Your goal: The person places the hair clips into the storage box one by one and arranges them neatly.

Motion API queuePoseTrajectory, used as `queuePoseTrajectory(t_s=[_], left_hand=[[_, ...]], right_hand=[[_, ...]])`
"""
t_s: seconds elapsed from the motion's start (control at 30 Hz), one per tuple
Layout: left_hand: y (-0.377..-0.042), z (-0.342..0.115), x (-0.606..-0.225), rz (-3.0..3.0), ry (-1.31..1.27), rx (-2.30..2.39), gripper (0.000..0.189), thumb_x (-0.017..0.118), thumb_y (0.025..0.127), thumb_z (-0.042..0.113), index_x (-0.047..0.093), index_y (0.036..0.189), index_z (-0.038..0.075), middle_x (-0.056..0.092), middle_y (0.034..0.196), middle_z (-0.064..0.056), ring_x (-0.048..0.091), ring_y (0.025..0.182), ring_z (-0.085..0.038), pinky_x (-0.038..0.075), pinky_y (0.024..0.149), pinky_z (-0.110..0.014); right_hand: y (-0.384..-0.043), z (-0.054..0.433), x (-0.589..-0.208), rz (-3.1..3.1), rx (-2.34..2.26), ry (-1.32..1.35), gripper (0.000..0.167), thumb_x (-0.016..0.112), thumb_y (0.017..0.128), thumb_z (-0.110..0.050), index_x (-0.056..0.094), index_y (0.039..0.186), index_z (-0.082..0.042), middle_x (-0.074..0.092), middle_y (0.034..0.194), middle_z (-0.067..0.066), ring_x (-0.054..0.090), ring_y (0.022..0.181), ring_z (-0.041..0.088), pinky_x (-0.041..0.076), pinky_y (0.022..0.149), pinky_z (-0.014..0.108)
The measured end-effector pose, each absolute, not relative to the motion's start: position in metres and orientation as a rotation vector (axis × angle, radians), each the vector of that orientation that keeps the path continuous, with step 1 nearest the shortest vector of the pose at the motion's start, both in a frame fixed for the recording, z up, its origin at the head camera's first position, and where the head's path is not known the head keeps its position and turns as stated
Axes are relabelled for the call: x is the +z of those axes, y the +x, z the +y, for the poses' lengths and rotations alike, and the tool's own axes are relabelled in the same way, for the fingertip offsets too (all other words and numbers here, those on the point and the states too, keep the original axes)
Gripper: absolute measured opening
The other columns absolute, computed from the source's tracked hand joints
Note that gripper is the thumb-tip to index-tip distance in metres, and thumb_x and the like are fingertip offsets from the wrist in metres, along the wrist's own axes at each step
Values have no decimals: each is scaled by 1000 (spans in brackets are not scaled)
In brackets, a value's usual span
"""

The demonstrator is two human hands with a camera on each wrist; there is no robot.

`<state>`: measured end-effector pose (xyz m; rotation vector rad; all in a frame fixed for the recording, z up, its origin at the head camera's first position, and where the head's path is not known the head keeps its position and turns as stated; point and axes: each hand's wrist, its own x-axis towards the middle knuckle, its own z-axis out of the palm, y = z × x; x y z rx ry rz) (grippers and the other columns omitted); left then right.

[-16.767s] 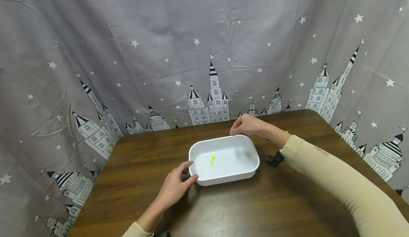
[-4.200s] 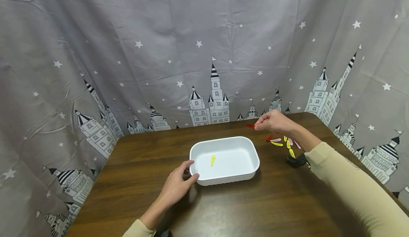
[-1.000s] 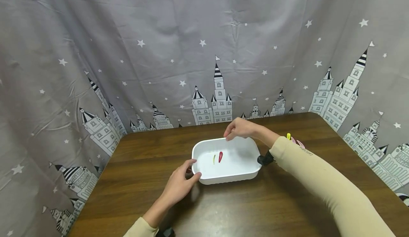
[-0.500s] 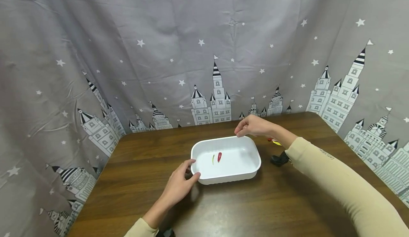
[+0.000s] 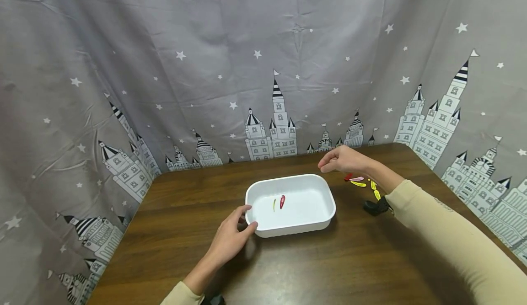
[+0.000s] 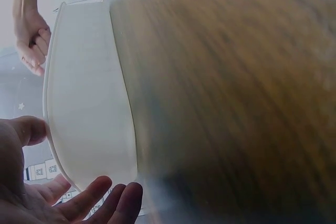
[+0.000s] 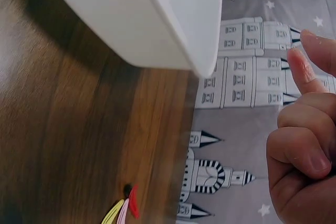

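My left hand [image 5: 230, 236] holds the left end of a white plastic tub [image 5: 292, 228], thumb and fingers spread along its corner. The left wrist view shows the thumb at the rim and fingertips against the outer wall [image 6: 89, 93]. Inside the tub lie a red snap hair clip [image 5: 282, 202] and, left of it, a yellow one [image 5: 274, 205] seen as a thin sliver. My right hand [image 5: 345, 159] hovers beyond the tub's far right corner. In the right wrist view its thumb and forefinger are apart with nothing between them, the other fingers curled [image 7: 302, 150].
Several yellow, pink and red hair clips [image 5: 357, 184] lie on the wooden table [image 5: 197, 190] right of the tub, partly hidden by my right forearm. A grey curtain [image 5: 206, 67] printed with castles hangs behind the table's far edge.
The red clip my right hand pinched four seconds ago now lies in the tub. The yellow clip looks thinner than before. Over the last second my right hand moved right, off the tub.
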<state>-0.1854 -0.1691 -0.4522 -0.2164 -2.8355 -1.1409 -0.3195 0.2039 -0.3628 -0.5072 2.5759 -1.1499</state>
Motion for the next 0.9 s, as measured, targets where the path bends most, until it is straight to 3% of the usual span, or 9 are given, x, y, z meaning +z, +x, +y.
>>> queuePoseTrajectory(t_s=[0.13, 0.4, 0.5, 0.6, 0.7, 0.73, 0.9], left_hand=[[-186, -169, -452, -2835, -215, -1146, 48, 71, 93, 30, 58, 137, 14, 68, 110, -6, 66, 96, -14, 49, 86, -42], [-186, -168, -453, -2834, -209, -1146, 48, 71, 93, 30, 58, 136, 15, 68, 112, -5, 66, 97, -15, 50, 86, -42], [-186, -168, -453, -2836, -209, -1145, 48, 71, 93, 30, 58, 137, 15, 68, 113, -5, 66, 98, -15, 50, 86, -42], [-186, -168, -452, -2838, -206, -1148, 49, 71, 93, 30, 58, 137, 14, 68, 114, -6, 66, 97, -16, 50, 86, -42], [-186, -168, -451, -2842, -207, -1146, 49, 71, 93, 30, 58, 137, 13, 67, 115, -7, 66, 98, -16, 50, 86, -42], [-186, -167, -451, -2842, -207, -1145, 49, 71, 93, 30, 58, 137, 13, 67, 116, -7, 66, 98, -16, 50, 86, -42], [-187, -166, -451, -2848, -204, -1135, 49, 70, 93, 30, 57, 137, 13, 67, 115, -7, 65, 99, -16, 50, 86, -43]], right_hand=[[-318, 218, -366, 2593, -1173, -460, 26, 73, 91, -33, 75, 110, -15, 69, 121, 7, 58, 108, 24, 47, 90, 40], [-313, 244, -370, 2649, -1184, -393, 29, 73, 91, -36, 75, 111, -15, 71, 121, 7, 60, 109, 25, 48, 90, 40], [-311, 252, -373, 2654, -1192, -377, 33, 73, 91, -38, 75, 113, -13, 73, 116, 6, 60, 106, 20, 48, 87, 35], [-309, 261, -377, 2630, -1217, -343, 35, 72, 92, -37, 73, 116, -11, 75, 104, 3, 56, 74, 11, 45, 67, 29], [-307, 269, -381, 2599, -1254, -305, 38, 72, 92, -36, 71, 118, -9, 69, 87, 0, 38, 51, 8, 36, 50, 27], [-306, 272, -382, 2582, -1275, -290, 39, 72, 92, -35, 70, 119, -8, 66, 84, 0, 34, 47, 9, 33, 47, 28], [-300, 285, -389, 2545, -1325, -245, 43, 73, 91, -33, 67, 123, -5, 60, 75, 1, 44, 47, 11, 37, 41, 30]])
